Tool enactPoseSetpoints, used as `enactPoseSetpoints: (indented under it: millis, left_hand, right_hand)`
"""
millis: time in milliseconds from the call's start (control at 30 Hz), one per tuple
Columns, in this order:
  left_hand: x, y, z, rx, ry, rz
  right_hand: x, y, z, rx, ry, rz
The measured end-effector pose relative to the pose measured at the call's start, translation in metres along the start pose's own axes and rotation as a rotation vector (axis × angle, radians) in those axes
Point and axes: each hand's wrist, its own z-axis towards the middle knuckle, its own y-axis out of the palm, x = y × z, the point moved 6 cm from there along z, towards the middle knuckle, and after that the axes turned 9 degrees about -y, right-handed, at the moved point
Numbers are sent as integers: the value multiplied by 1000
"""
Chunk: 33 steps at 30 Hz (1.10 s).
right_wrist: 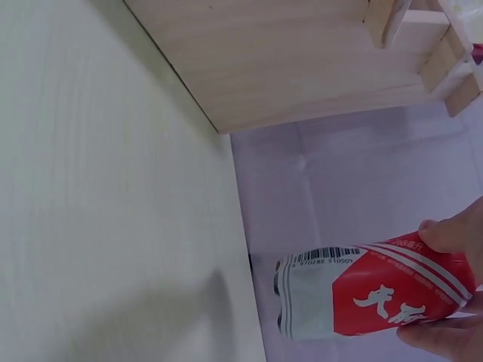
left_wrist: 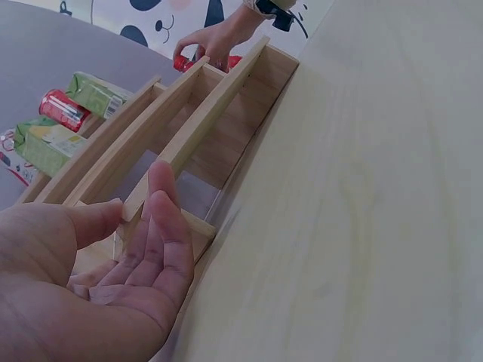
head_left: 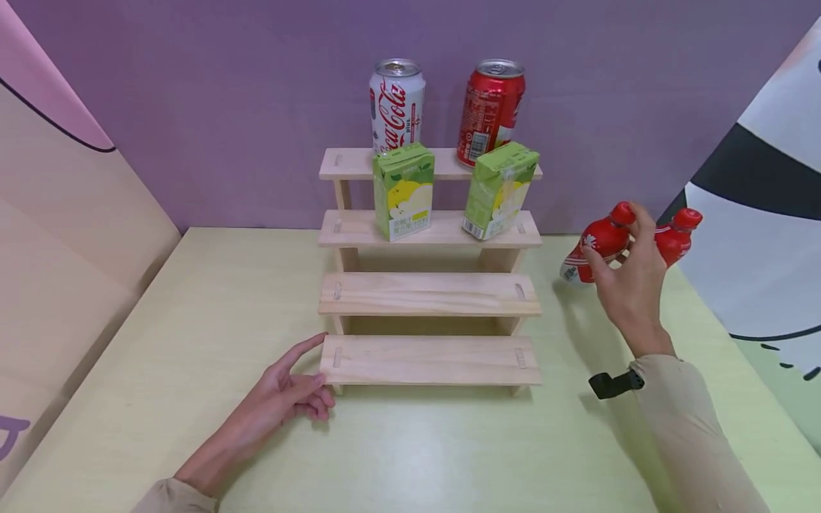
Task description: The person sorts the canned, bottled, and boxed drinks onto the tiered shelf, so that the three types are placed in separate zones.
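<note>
The right hand (head_left: 631,285) is clasping a red-and-white bottle (head_left: 593,246) in a curled grip, lifted off the tabletop (head_left: 192,299) right of the wooden stepped rack (head_left: 430,292), with a second red bottle (head_left: 676,235) just behind. The left hand (head_left: 285,399) is lying released, fingers relaxed, touching the lowest step's left end. A white can (head_left: 396,103) is reading "Coca-Cola plus"; the bottle's lettering is unreadable.
</note>
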Motion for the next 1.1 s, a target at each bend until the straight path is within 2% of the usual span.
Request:
enactPoseSetpoints:
  millis: [133,367,667,1100]
  left_hand:
    - [0,0,1,4,10,1]
    - [1,1,3,-6,13,-3]
    - [4,-1,1,7,26,8]
    - [2,1,0,3,12,17]
  right_hand:
    - [-2,-2,-1,3,-2,31]
    - [-9,-8,-2,11,-36,16]
    - [-28,-13,2,5,-62,30]
    - [-55,-32,-7,41,-130,14]
